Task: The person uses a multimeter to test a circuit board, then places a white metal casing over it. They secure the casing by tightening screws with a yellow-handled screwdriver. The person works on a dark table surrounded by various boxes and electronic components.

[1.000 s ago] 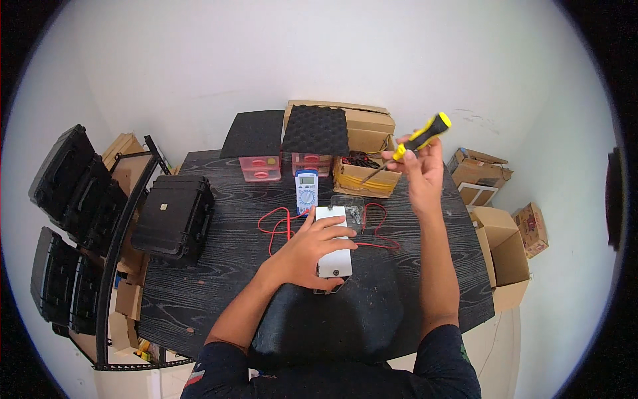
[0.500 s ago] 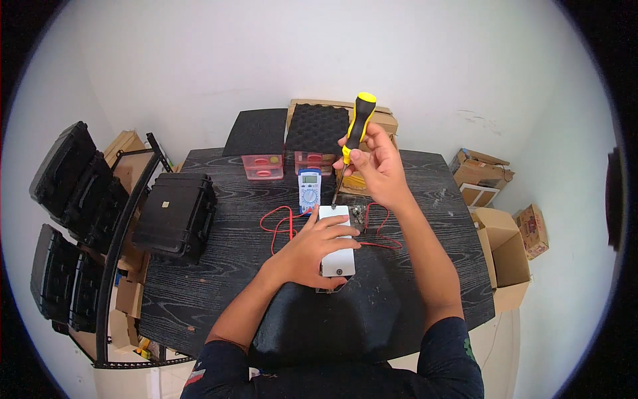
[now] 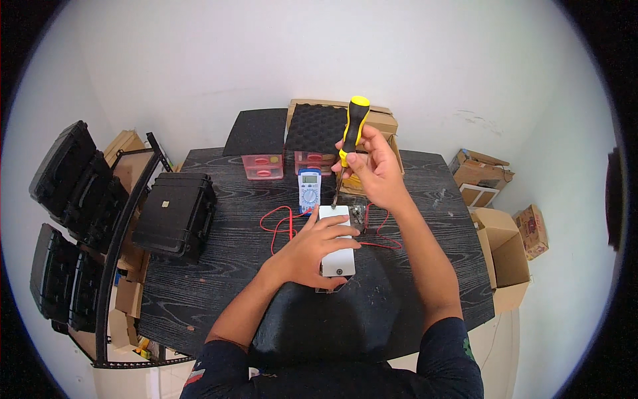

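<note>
A yellow and black screwdriver stands nearly upright in my right hand, fingers closed round the lower handle. Its tip meets the far end of a white rectangular box on the table; a screw under the tip is too small to make out. Across the box lies my left hand, fingers spread over the white top and thumb at its near end. A dark screw shows at the near end of that top. Just beyond stands a blue and white multimeter. Small metal parts lie right of the box.
Red test leads curl on both sides of the white box. Pink drawer boxes with black foam on top stand at the back. A black hard case sits on the left of the table. Cardboard boxes are at the right.
The screwdriver handle has tipped slightly left and toward me, and my right hand has moved left with it. My left hand stays in place on the box.
</note>
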A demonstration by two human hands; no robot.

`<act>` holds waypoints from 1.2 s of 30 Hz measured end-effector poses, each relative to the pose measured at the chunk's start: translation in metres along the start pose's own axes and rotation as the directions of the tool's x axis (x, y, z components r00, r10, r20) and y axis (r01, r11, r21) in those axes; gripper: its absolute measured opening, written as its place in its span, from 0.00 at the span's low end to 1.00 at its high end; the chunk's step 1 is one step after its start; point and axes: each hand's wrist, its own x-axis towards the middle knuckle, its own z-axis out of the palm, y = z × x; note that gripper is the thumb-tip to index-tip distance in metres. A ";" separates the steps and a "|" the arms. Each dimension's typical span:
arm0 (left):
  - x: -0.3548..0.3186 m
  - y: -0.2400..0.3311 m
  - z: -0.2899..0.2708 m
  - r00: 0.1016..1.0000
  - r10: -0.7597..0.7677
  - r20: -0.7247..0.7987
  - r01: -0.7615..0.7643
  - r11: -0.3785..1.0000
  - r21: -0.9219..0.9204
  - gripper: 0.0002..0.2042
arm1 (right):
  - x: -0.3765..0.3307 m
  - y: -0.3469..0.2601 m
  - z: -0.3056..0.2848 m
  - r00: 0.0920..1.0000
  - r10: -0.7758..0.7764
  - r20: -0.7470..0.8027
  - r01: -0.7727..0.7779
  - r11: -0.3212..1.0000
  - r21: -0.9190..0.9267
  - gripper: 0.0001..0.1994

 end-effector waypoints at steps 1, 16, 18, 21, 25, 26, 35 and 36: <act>0.001 0.001 -0.001 1.000 0.002 0.001 -0.002 1.000 0.004 0.35 | 0.000 0.001 -0.001 1.000 0.003 0.005 -0.003 1.000 -0.008 0.27; 0.002 0.001 0.000 1.000 -0.001 0.002 0.001 0.999 0.034 0.36 | 0.002 -0.005 0.007 0.999 -0.009 0.032 0.009 1.000 0.015 0.19; 0.001 0.001 0.001 1.000 -0.002 0.000 0.002 1.000 0.014 0.37 | 0.003 -0.001 0.006 0.999 0.002 0.046 -0.007 0.993 0.115 0.19; 0.002 0.003 -0.002 1.000 0.004 -0.004 -0.004 1.000 0.016 0.35 | 0.001 -0.003 0.011 0.998 0.055 0.013 -0.056 0.989 0.139 0.17; 0.000 0.000 -0.001 1.000 -0.007 0.008 0.007 1.000 0.016 0.37 | 0.001 -0.005 0.015 0.994 0.108 -0.020 -0.106 0.990 0.089 0.14; 0.000 0.000 -0.001 1.000 -0.004 0.006 0.004 1.000 0.011 0.37 | 0.001 -0.002 0.015 0.992 0.123 -0.026 -0.120 0.988 0.100 0.14; 0.001 0.001 -0.001 1.000 -0.002 0.015 0.002 1.000 0.024 0.36 | -0.001 -0.009 0.014 0.989 0.138 -0.047 -0.137 0.990 0.036 0.17; 0.002 0.002 -0.002 1.000 -0.006 0.017 0.006 1.000 0.023 0.36 | -0.001 -0.008 0.013 0.987 0.153 -0.039 -0.150 0.987 0.064 0.16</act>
